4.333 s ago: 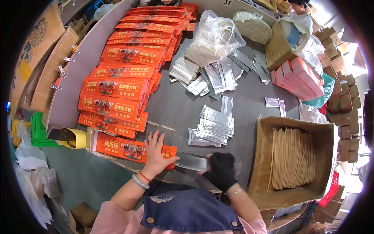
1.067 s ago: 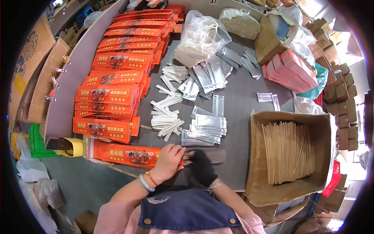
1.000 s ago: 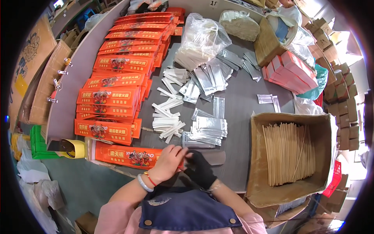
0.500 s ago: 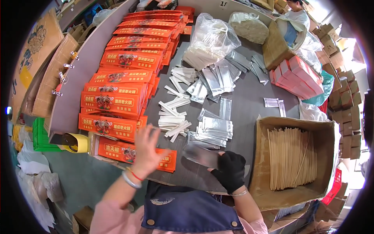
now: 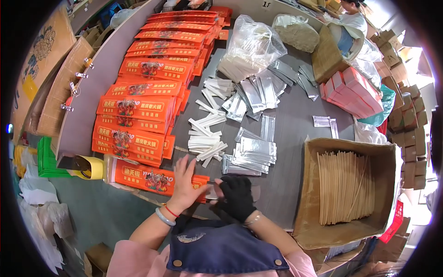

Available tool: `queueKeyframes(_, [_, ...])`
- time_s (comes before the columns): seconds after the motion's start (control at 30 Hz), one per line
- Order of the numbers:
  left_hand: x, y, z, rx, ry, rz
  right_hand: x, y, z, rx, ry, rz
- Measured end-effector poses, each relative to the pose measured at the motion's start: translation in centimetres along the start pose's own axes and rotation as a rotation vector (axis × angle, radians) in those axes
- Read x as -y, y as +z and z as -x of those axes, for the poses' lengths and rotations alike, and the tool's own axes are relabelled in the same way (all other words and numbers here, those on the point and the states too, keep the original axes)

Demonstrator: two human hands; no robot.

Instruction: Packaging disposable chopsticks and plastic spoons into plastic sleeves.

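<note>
My left hand [image 5: 185, 188] is bare and lies over the right part of a long red printed paper sleeve [image 5: 143, 177] at the table's near edge. Its fingers are stretched out, with the thumb apart. Close beside it is my right hand [image 5: 236, 197], in a black fingerless glove, its fingers curled over a flat see-through plastic packet [image 5: 212, 191]. The glove hides most of this packet, which sits at the right end of the red sleeve. What the packet contains, if anything, I cannot make out.
Overlapping red sleeves [image 5: 134, 111] run up the table's left side. Mid-table lie white paper-wrapped strips [image 5: 205, 142] and silver sachets [image 5: 256, 152]. At right stands a cardboard box [image 5: 302, 217] of wooden chopsticks [image 5: 346, 189]. Pink boxes [image 5: 353, 92] and a co-worker [image 5: 353, 18] are farther off.
My right hand has moved left with the plastic packet, up to the sleeve's end. My left hand has come down onto the sleeve. The lowest sleeves of the stack at left have shifted slightly.
</note>
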State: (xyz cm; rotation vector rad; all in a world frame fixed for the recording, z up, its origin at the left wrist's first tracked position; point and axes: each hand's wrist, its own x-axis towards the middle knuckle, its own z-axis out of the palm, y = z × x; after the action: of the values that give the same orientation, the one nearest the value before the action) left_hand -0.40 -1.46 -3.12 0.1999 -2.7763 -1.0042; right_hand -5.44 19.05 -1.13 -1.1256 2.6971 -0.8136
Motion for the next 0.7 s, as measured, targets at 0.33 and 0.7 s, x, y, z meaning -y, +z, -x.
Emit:
queueKeyframes(0.33, [-0.5,1.2,-9.8,-0.115,0.213,-0.112,-17.1,-11.7,17.8,-0.446,1.019,0.608])
queueKeyframes(0.7, [-6.8,8.1,-14.3,0.253,0.214,-0.142,-16.4,-10.1,17.0,-0.178,1.201,0.729])
